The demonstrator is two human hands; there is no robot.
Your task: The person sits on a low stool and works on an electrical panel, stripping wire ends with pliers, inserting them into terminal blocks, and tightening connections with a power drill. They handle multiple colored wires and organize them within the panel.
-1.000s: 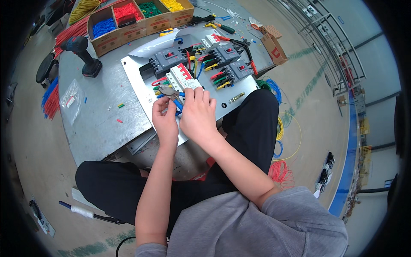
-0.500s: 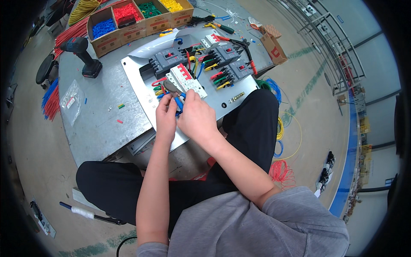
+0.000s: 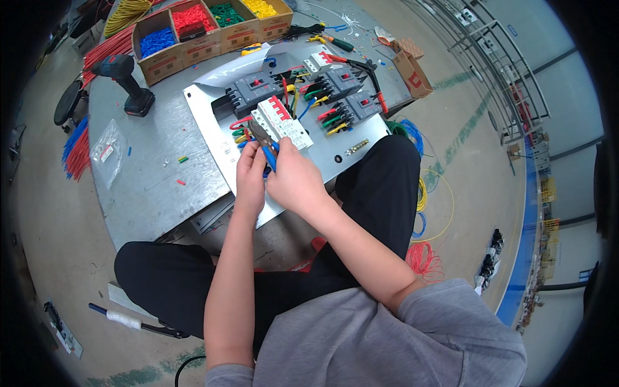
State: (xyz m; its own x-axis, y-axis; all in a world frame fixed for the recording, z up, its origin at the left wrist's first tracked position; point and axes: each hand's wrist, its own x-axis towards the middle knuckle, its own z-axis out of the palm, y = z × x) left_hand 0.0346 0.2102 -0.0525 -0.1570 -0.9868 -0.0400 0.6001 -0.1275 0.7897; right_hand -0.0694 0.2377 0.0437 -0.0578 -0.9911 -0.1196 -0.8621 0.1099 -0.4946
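Note:
My right hand [image 3: 293,175] is closed around blue-handled cutting pliers [image 3: 269,157], whose dark jaws point away from me. Close beside it, my left hand [image 3: 250,173] has its fingers pinched together; what they hold is hidden. The jaws lie at the left end of a white row of small circuit breakers [image 3: 282,122] with red levers. Short red, green and yellow wires [image 3: 240,132] come out next to them. Grey moulded-case breakers [image 3: 253,90] with coloured wires are mounted farther back on the white metal panel [image 3: 222,161].
Cardboard bins [image 3: 193,51] of coloured wire caps line the back of the metal table [image 3: 138,193]. A cordless drill [image 3: 129,84] stands at left, above a plastic bag [image 3: 109,151]. Green-handled pliers [image 3: 338,43] lie at the far edge. Wire coils [image 3: 424,261] rest on the floor at right.
The pliers have turned slightly in my right hand, and their jaws and handles show more plainly. Both hands have shifted only a little.

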